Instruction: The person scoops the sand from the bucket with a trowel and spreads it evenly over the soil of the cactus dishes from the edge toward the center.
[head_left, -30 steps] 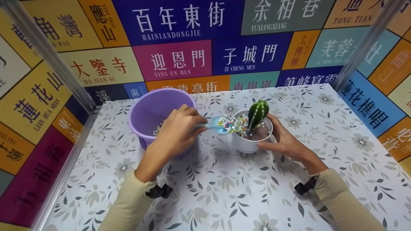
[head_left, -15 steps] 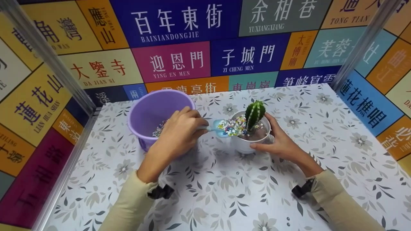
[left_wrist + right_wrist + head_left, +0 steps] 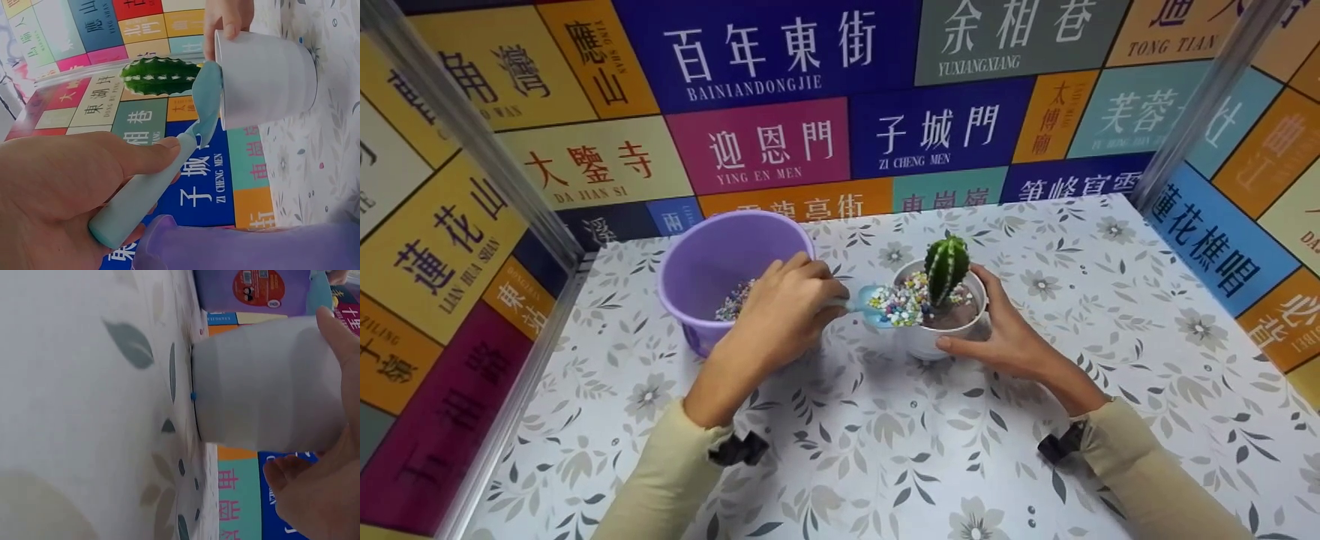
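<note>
At far left of the flower-printed table covering (image 3: pixel 885 450) stands a round purple plastic bucket (image 3: pixel 720 255), upright, with a shallow layer of small multicoloured pebbles (image 3: pixel 733 301) on its floor.

Just right of it, overlapping its near rim in the head view, is the left hand (image 3: pixel 784 315). Its fingers are curled round the handle of a pale blue plastic scoop (image 3: pixel 169 180); the left wrist view shows the thumb laid along the handle and the scoop's bowl resting against the rim of the pot.

Next right stands a small white ribbed plastic pot (image 3: pixel 934 334), upright on the table, between the two hands. It holds a green ribbed cactus (image 3: pixel 945 266), dark soil on the right side and more coloured pebbles heaped on the left side, beside the scoop.

The right hand (image 3: pixel 1009 337) cups the pot's right and near wall, thumb in front and fingers wrapped round behind; the right wrist view confirms fingers in contact with the wall.

Assessment: the step in hand appears to be tipping a scoop-load of pebbles onto the soil. Coverage is partial. The next move likely calls for emptying the scoop at the rim without spilling, keeping clear of the cactus, while the pot is kept steady.
</note>
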